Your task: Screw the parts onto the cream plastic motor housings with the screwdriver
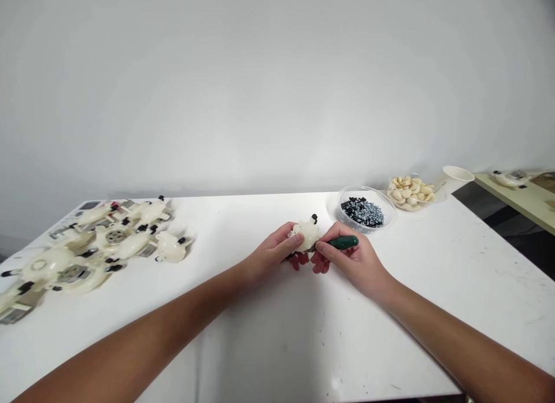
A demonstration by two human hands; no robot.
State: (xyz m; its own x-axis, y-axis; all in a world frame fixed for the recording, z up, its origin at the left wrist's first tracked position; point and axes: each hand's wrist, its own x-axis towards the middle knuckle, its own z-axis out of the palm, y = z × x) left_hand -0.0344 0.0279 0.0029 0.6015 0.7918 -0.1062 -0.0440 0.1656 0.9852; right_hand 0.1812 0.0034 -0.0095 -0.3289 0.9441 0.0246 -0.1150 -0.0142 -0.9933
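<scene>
The left hand (275,251) grips a cream plastic part (307,232) with black tips, its fingers curled under and its thumb pressed along the side. The right hand (352,259) closes narrowly around a green-handled screwdriver (343,242), which points left toward the part. The screwdriver's tip is hidden by the fingers, so whether it touches the part cannot be told. Both hands meet just above the white table (381,333). Just beyond the grip, to the right, sits a clear plastic bowl (364,209) of small black and silver fasteners (362,212). Farther right are a clear tub (410,193) of cream pieces (406,190) and a white paper cup (458,174). Well left of the grip lies a cluster of similar cream plastic assemblies (108,247).
</scene>
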